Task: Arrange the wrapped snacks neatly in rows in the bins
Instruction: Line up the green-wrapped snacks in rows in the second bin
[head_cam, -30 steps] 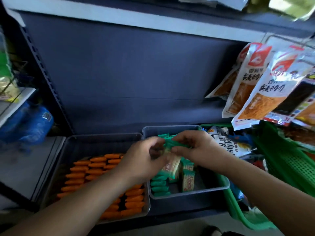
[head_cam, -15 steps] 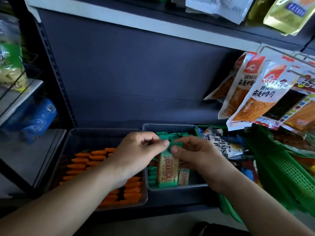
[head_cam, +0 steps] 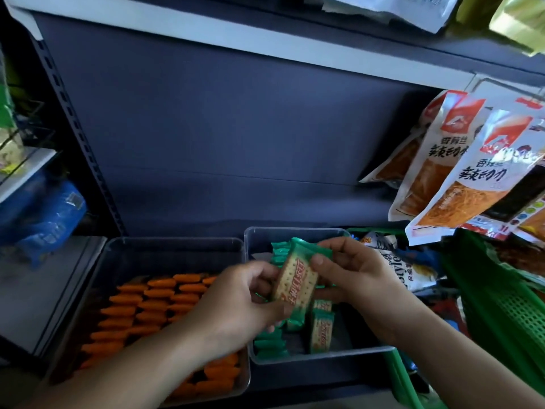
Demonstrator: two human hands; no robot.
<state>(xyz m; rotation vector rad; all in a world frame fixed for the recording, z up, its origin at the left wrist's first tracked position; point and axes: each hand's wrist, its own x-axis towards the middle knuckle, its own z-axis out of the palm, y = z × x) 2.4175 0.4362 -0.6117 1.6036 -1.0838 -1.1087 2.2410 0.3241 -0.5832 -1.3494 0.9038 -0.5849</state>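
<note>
Two clear plastic bins stand side by side on the shelf. The left bin (head_cam: 177, 246) holds rows of orange wrapped snacks (head_cam: 141, 308). The right bin (head_cam: 295, 231) holds green wrapped cracker packs (head_cam: 321, 332), some standing in a row along its left side. Above the right bin I hold one green cracker pack (head_cam: 296, 280) face up. My left hand (head_cam: 239, 302) grips its lower end, and my right hand (head_cam: 351, 273) pinches its upper right edge.
A green mesh basket (head_cam: 507, 314) with bagged snacks stands at the right. Large red and orange snack bags (head_cam: 460, 178) hang above it. A dark back panel and an upper shelf edge (head_cam: 236, 39) close the space. Blue packets (head_cam: 44, 219) lie at left.
The cracker pack has been lifted and tilted, its face turned up toward me. Both hands shifted their hold from its top end to opposite ends.
</note>
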